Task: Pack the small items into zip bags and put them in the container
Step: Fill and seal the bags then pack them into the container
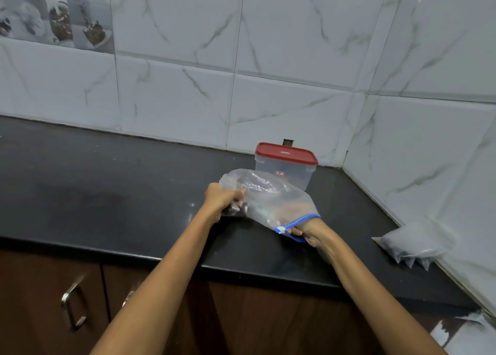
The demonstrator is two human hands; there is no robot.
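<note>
A clear zip bag (pixel 264 193) with a blue zip strip lies above the black counter, mouth toward me. My left hand (pixel 222 197) grips its far closed end, where something small and dark shows through the plastic. My right hand (pixel 308 232) is pushed into the open mouth, its thumb pinching the blue rim; its fingers are hidden inside the bag. Behind the bag stands a clear plastic container (pixel 290 173) with a red lid on it.
The black counter (pixel 107 193) runs to a tiled wall corner at the back right. A plastic packet (pixel 413 243) with dark contents lies at the counter's right edge against the wall. Brown cabinet doors with metal handles (pixel 71 306) sit below.
</note>
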